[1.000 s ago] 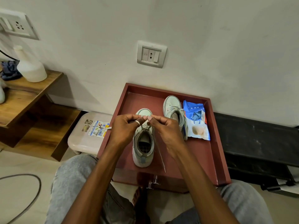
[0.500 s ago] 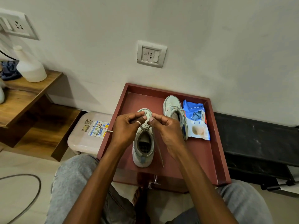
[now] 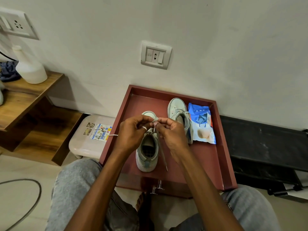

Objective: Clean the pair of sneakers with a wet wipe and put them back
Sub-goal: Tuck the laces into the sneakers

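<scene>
Head view: left hand (image 3: 131,134) and right hand (image 3: 171,134) both pinched the lace (image 3: 162,154) of the sneaker (image 3: 147,158) beneath them; wiping seemed done, putting back remained.

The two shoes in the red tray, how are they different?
The near sneaker has both hands on it: the left hand and right hand pinch its lace, whose loose end trails down. The far sneaker is untouched and its lace looks tied. The near sneaker stands alone; the far sneaker sits farther back, beside the wipes pack. Both are pale and point their toes at the wall.
</scene>
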`<control>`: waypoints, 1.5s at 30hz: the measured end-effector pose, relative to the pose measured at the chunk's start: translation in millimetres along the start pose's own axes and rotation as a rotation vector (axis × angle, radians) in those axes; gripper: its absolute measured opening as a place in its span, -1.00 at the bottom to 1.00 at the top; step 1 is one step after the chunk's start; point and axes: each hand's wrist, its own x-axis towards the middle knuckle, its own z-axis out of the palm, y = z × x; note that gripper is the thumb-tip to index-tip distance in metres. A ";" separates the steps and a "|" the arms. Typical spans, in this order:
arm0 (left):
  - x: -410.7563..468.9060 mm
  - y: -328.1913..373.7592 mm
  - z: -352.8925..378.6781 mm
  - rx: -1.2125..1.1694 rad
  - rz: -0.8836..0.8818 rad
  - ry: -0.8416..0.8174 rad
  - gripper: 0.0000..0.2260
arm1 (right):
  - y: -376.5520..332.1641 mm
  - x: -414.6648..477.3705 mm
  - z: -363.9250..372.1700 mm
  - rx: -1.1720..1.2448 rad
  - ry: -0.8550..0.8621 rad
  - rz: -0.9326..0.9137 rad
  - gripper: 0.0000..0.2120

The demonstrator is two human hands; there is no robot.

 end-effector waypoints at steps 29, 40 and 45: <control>1.0 6.4 -9.7 0.093 0.025 -0.013 -0.89 | -5.1 1.0 8.1 -0.498 -0.019 -0.086 -0.84; 0.3 9.5 -6.6 0.185 -0.011 -0.008 -0.96 | -6.8 1.0 11.8 -0.900 -0.027 -0.254 -0.83; 3.5 6.9 -6.4 0.117 -0.158 -0.007 -0.90 | -15.7 2.1 7.1 -0.897 -0.145 -0.164 -0.86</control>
